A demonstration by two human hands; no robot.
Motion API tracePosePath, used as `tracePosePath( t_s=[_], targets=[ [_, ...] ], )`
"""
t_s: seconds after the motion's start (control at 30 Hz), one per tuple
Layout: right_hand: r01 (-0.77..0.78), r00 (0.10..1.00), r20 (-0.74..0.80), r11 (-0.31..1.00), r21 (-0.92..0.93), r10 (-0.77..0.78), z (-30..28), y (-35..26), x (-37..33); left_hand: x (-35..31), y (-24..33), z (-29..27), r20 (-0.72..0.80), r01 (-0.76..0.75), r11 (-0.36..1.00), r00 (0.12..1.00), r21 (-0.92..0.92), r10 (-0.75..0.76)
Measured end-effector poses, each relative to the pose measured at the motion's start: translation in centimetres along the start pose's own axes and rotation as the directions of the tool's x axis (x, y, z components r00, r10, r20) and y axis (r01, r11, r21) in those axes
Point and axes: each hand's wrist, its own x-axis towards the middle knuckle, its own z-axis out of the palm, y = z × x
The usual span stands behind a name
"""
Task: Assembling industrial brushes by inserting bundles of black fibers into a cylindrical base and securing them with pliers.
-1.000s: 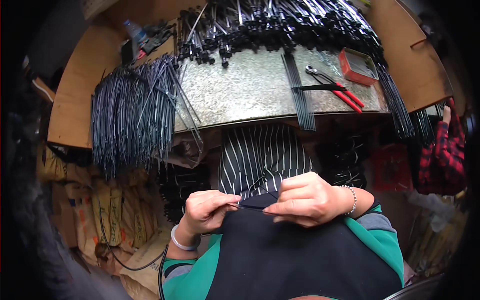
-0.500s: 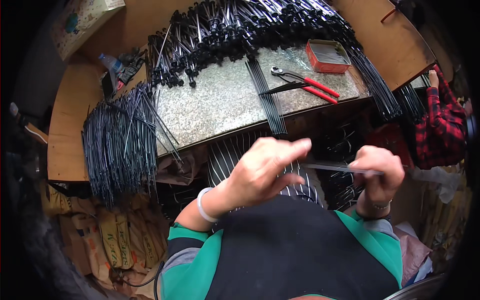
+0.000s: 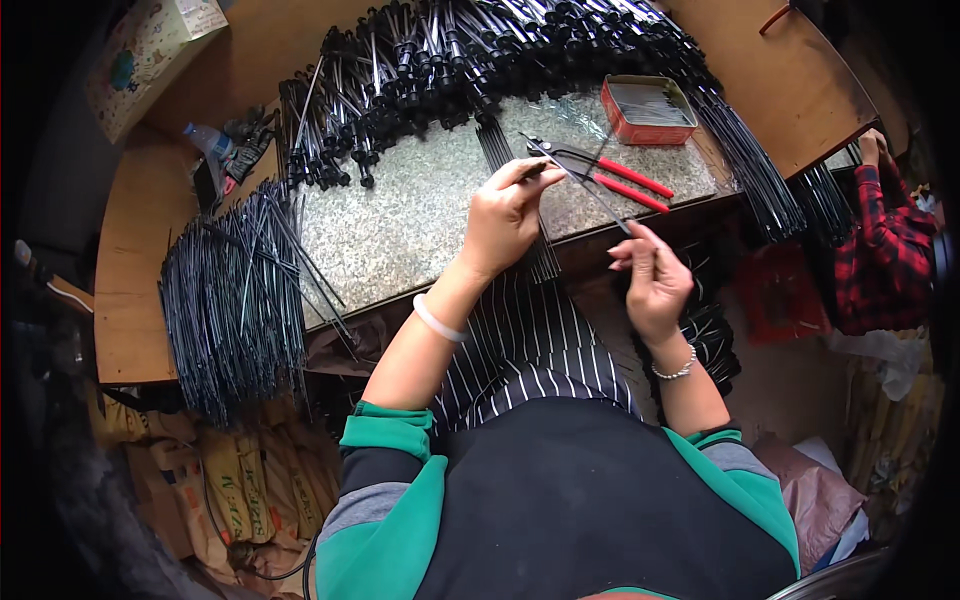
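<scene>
My left hand (image 3: 502, 222) is raised above the front of the speckled tabletop (image 3: 385, 225), its fingers closed on a small bunch of thin black strips (image 3: 532, 172). My right hand (image 3: 655, 285), lower and to the right, pinches the near end of a thin grey rod (image 3: 598, 200). The rod slants up to the left, passing close to the left fingertips; whether it touches them I cannot tell. Below the left hand, a row of slim dark rods (image 3: 490, 142) lies on the tabletop and juts over its front edge, partly hidden by that hand.
Red-handled cutters (image 3: 635, 192) lie right of the rods, before a red tin (image 3: 648, 130) holding thin pieces. A large pile of black-capped rods (image 3: 430, 75) fills the back. Dark rods (image 3: 235, 300) overhang at left. Another person's plaid sleeve (image 3: 875, 225) shows far right.
Both hands have moved forward and apart from my lap. The black strips that lay across the rods are gone from there; my left hand now holds black strips. My right hand still holds a thin rod.
</scene>
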Motion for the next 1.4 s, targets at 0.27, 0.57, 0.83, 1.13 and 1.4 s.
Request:
tracePosePath(
  t_s=[0.27, 0.57, 0.83, 1.13, 1.4],
  targets=[
    [0.345, 0.902, 0.394, 0.846, -0.407, -0.178, 3.2, 0.5, 0.1, -1.2, -0.5, -1.3, -0.06, -0.03, 0.996, 0.998, -0.084, 0.025],
    [0.24, 0.878, 0.462, 0.95, -0.199, -0.125, 1.0, 0.7, 5.1, -0.3, -0.5, -1.1, -0.012, -0.021, 0.99, 1.0, -0.139, 0.02],
    [0.383, 0.813, 0.551, 0.887, -0.259, -0.19, 5.4, 3.0, 7.3, -0.2, -0.5, -0.6, 0.022, -0.096, 0.971, 0.994, -0.217, 0.103],
    [0.455, 0.89, 0.351, 0.601, -0.657, -0.29, -1.1, 3.7, 17.8, -1.2, -0.7, -1.3, 0.061, -0.14, 0.976, 0.987, -0.166, 0.152],
    [0.399, 0.833, 0.547, 0.591, -0.701, 0.087, -2.9, 6.5, 23.6, -0.7, -0.3, -1.4, 0.101, -0.123, 0.979, 0.985, -0.162, 0.14]
  ],
)
